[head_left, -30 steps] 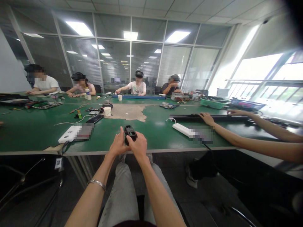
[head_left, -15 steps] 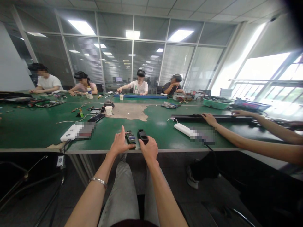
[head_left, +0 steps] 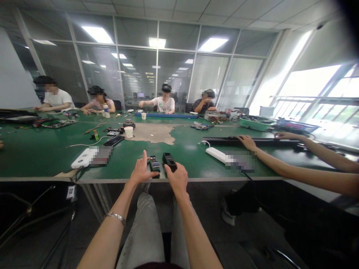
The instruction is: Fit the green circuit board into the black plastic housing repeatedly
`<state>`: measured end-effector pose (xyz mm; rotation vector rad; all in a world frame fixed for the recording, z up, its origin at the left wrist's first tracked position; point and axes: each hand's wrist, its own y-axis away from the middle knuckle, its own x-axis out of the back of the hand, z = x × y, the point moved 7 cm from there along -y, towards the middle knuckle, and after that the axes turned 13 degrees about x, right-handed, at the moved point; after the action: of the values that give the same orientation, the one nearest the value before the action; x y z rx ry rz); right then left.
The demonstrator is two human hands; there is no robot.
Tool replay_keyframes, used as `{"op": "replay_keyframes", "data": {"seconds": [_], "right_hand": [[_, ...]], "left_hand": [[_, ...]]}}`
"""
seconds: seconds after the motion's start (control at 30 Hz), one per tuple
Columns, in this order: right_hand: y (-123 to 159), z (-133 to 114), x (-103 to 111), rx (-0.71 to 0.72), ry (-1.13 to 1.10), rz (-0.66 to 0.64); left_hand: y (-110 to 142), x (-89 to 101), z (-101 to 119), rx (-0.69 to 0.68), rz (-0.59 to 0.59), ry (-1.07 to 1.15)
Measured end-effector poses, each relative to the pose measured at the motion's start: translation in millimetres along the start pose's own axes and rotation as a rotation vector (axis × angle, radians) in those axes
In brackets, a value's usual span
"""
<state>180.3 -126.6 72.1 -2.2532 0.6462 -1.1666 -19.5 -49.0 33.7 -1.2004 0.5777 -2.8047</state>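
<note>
The left hand (head_left: 141,173) and the right hand (head_left: 177,180) are bare, and so are the arms. A thin silver bracelet (head_left: 116,218) sits on the left wrist. The long pants (head_left: 143,231) are light grey with dirty marks. The dark bit at the bottom edge may be a shirt (head_left: 157,266), but it is hard to see.

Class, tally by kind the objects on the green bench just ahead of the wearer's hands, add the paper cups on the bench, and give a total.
Small circuit board: 1
Black handheld device: 1
Paper cups: 2
Total: 4
</note>
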Motion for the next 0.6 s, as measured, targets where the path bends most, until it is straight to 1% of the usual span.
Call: {"op": "replay_keyframes", "data": {"seconds": [0.13,0.3,0.43,0.6], "right_hand": [[-9.0,-21.1,0.0,0.06,-0.065,0.018],[-13.4,-44.5,-10.5,0.079,-0.079,-0.002],[-13.4,-52.5,-16.6,0.07,-0.046,-0.036],[-20.4,-58.4,-21.2,0.067,0.014,-0.096]], "left_hand": [[1.1,-0.8,0.7,-0.027,0.001,-0.017],[2.3,-0.3,2.5,-0.049,0.014,-0.041],[3.1,0.3,3.7,-0.053,0.025,-0.053],[4.6,-0.5,1.9,-0.037,0.039,-0.061]]}}
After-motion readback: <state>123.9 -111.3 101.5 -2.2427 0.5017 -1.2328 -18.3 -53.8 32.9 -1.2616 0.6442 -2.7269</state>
